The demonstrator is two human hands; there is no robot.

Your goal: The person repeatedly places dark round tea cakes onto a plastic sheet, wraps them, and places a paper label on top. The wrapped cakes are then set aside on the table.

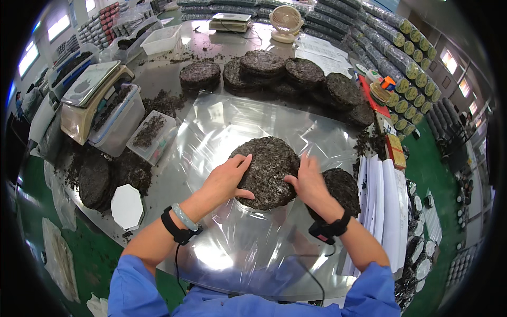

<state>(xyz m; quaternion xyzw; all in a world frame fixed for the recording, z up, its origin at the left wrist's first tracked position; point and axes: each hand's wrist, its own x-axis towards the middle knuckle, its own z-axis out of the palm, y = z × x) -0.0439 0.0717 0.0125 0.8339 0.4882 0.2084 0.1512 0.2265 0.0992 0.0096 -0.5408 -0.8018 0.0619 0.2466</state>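
Observation:
A dark round pressed cake of leafy material, probably tea (266, 172), rests on a sheet of clear plastic film (222, 115) in front of me. My left hand (229, 178) grips its left rim, fingers over the top and thumb low at the near side. Along the right rim is my right hand (311, 178), its fingers blurred and its thumb on the cake's top. A pale curved edge peeks out beneath the near side. Partly hidden behind my right wrist lies another dark cake (344, 190). The film is wrinkled and glossy over the metal table (166, 206).
More cakes (262, 63) are stacked along the far side. Scales (89, 89), a plastic bin (119, 119) and a small tub (152, 136) stand left, near a white octagonal piece (127, 207). White paper sheets (382, 198) line the right edge. Beyond are a fan (286, 20) and wrapped rolls (396, 43).

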